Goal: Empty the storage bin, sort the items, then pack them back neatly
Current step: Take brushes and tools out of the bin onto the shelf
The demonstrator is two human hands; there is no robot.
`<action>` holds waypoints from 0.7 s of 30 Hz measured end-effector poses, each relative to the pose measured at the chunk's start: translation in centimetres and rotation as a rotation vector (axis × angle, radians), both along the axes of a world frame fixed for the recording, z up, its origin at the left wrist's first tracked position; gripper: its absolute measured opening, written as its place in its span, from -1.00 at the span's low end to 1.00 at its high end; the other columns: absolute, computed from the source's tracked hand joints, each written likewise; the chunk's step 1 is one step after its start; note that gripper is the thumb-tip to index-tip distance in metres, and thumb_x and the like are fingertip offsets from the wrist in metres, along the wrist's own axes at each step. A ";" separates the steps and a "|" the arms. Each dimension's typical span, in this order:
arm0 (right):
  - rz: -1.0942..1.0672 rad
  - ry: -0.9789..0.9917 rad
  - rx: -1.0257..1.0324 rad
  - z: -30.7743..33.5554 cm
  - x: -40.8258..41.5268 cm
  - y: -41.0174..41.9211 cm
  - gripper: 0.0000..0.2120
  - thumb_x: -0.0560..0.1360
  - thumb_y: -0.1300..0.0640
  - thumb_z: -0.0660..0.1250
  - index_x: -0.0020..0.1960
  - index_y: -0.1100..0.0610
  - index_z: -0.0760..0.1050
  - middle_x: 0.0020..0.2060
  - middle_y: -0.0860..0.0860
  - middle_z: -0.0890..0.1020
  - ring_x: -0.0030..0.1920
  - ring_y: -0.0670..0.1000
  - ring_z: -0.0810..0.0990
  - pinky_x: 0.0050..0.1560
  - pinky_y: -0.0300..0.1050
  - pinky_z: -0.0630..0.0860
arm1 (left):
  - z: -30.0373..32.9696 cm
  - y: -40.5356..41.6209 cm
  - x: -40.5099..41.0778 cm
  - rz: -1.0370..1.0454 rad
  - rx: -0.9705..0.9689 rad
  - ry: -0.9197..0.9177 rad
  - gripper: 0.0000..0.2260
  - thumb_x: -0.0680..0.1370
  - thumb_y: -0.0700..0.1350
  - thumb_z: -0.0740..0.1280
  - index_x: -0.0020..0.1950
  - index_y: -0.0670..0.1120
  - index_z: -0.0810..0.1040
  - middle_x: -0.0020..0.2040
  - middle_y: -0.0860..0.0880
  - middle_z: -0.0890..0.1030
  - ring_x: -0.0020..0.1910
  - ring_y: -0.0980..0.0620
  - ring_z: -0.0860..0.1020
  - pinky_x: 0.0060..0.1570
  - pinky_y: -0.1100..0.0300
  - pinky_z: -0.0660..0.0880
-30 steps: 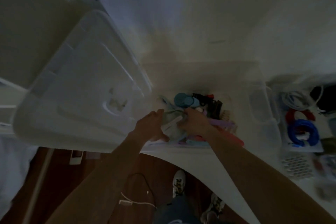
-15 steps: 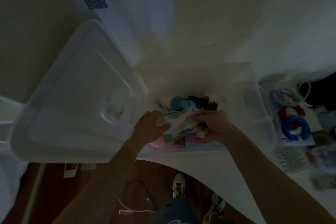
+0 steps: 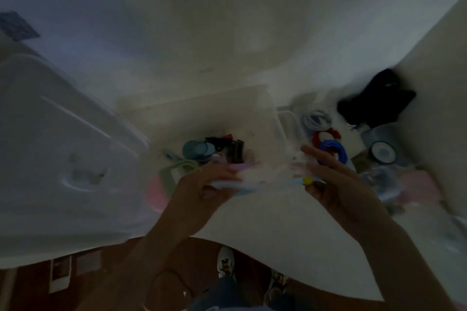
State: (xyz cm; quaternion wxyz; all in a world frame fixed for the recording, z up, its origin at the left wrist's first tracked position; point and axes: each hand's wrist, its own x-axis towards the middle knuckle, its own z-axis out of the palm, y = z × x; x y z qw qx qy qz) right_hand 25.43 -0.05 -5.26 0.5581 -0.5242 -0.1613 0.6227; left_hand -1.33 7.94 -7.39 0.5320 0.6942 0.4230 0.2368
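The clear storage bin [image 3: 202, 111] stands mid-table, holding teal round pieces [image 3: 195, 150], a black item [image 3: 228, 148], a green frame [image 3: 170, 177] and something pink [image 3: 155, 193]. Its clear lid [image 3: 63, 149] lies to the left. My left hand [image 3: 199, 192] grips one end of a pale, blurred bundle [image 3: 255, 178] above the bin's near right corner. My right hand [image 3: 328, 182] holds the other end, thumb by a small yellow piece [image 3: 308, 180], fingers reaching upward. Motion blur hides what the bundle is.
Right of the bin lie a white cable [image 3: 316, 120], a red coil [image 3: 327, 134], a blue coil [image 3: 334, 153], a black object [image 3: 376, 102], a tape roll [image 3: 382, 153] and a pink item [image 3: 420, 184]. The table's curved near edge runs above dark floor and my shoes [image 3: 226, 262].
Both hands have lifted the pale bundle out of the bin and spread apart, the right hand swinging rightward. The view has shifted and blurred.
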 end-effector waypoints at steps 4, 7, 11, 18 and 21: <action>0.141 -0.379 -0.059 0.0 3.5 -6.3 -0.50 0.32 0.03 0.53 0.24 0.06 0.56 0.01 0.05 0.67 -0.01 0.09 0.66 -0.06 -0.07 0.58 | -2.0 -4.1 4.5 0.091 -0.289 -0.047 -0.93 0.57 -0.03 0.39 -0.03 0.04 0.67 -0.09 0.07 0.69 -0.04 0.08 0.64 -0.04 0.27 0.54; 0.111 -0.621 -0.208 -4.5 4.2 -9.0 -0.86 0.46 0.15 0.46 0.03 0.07 0.64 -0.07 0.00 0.64 -0.05 -0.01 0.64 -0.11 -0.29 0.54 | -5.3 -6.8 6.5 0.064 -0.365 0.014 -0.89 0.61 -0.07 0.34 -0.06 0.00 0.64 -0.12 -0.06 0.67 -0.15 -0.01 0.64 -0.13 0.11 0.57; 0.033 -0.459 -0.377 -12.8 4.5 -10.3 -0.89 0.56 0.18 0.37 -0.09 0.22 0.56 -0.15 0.18 0.65 -0.04 0.21 0.65 0.05 0.22 0.61 | -9.6 -8.4 8.3 0.170 -0.658 0.174 -0.84 0.61 -0.09 0.33 0.05 -0.17 0.61 -0.10 -0.17 0.67 -0.17 -0.11 0.68 -0.17 0.07 0.63; 0.049 -0.593 -0.544 -19.0 5.2 -8.1 -0.70 0.49 0.09 0.44 0.18 0.17 0.56 -0.06 0.13 0.66 -0.11 0.11 0.64 -0.09 0.05 0.58 | -14.4 -8.8 9.2 0.261 -0.761 0.297 -0.78 0.59 0.01 0.37 0.07 -0.14 0.58 0.06 -0.23 0.63 0.00 -0.15 0.64 0.09 -0.17 0.55; 0.085 -0.634 -0.561 -19.2 6.0 -7.8 -0.63 0.48 0.06 0.47 0.24 0.10 0.50 0.07 0.10 0.64 -0.03 0.08 0.61 -0.02 0.01 0.53 | -14.8 -8.6 8.8 0.211 -0.605 0.581 -0.53 0.58 0.16 0.32 0.36 -0.11 0.46 0.26 -0.06 0.55 0.25 -0.12 0.53 0.28 0.04 0.45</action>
